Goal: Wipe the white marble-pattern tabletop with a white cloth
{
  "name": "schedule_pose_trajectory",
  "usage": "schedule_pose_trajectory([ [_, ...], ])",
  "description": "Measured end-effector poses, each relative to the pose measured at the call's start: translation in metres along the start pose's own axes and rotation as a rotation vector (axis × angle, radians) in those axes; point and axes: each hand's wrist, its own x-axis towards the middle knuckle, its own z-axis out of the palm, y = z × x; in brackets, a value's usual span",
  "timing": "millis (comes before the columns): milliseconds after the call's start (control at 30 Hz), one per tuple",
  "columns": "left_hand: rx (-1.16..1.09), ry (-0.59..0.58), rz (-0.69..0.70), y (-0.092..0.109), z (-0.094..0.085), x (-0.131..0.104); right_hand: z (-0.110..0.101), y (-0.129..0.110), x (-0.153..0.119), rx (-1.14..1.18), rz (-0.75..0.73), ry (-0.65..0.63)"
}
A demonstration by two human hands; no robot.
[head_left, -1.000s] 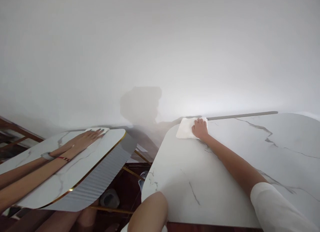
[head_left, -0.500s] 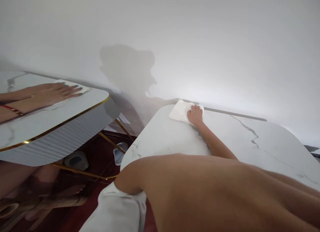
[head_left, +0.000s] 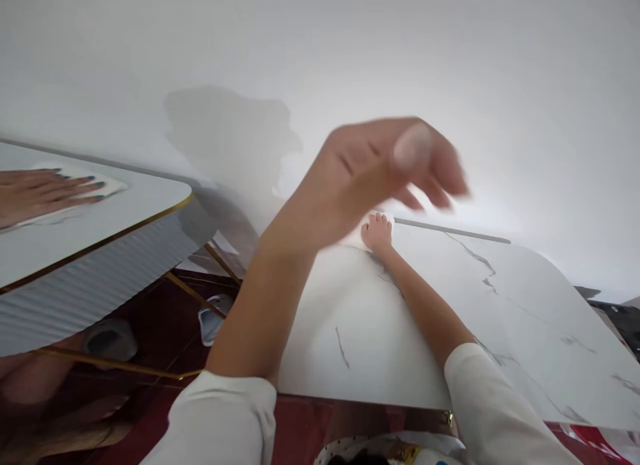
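Note:
A white marble-patterned table [head_left: 430, 318] stands against the wall. My right hand [head_left: 377, 231] presses on a white cloth [head_left: 356, 237] near its back edge, fingers bent over it. My left hand [head_left: 383, 168] is raised in the air in front of the wall, close to the camera and blurred. Its fingers are curved and apart, with nothing seen between them. Part of the cloth is hidden behind my left hand and wrist.
Another marble-patterned table [head_left: 140, 198] with a gold rim stands at the left, where another person's hand [head_left: 45, 191] lies on a white cloth [head_left: 113, 187]. Gold legs and slippers [head_left: 110, 341] show beneath. A black object [head_left: 617, 321] is at the far right.
My left arm, which lay across the near view, has swung up and left, bringing the hand into sight. My right hand stays on the cloth. The view has shifted slightly right.

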Motion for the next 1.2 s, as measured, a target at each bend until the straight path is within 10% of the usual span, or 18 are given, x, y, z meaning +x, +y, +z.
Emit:
schedule_pose_trajectory([
  [133, -0.057, 0.215, 0.063, -0.016, 0.036, 0.048, -0.001, 0.001, -0.002, 0.065, 0.109, 0.063],
  [300, 0.034, -0.193, 0.017, -0.072, 0.129, 0.041, 0.002, 0.0, 0.001, 0.164, 0.162, 0.062],
  [400, 0.101, -0.311, -0.024, -0.086, 0.15, 0.028, 0.002, -0.002, 0.003, 0.228, 0.239, 0.04],
  [700, 0.123, -0.34, -0.025, -0.075, 0.138, 0.002, -0.005, -0.012, -0.025, 0.278, 0.226, -0.017],
  [1200, 0.259, -0.289, 0.006, -0.029, 0.085, -0.119, -0.037, -0.065, -0.143, 0.224, 0.159, -0.066],
])
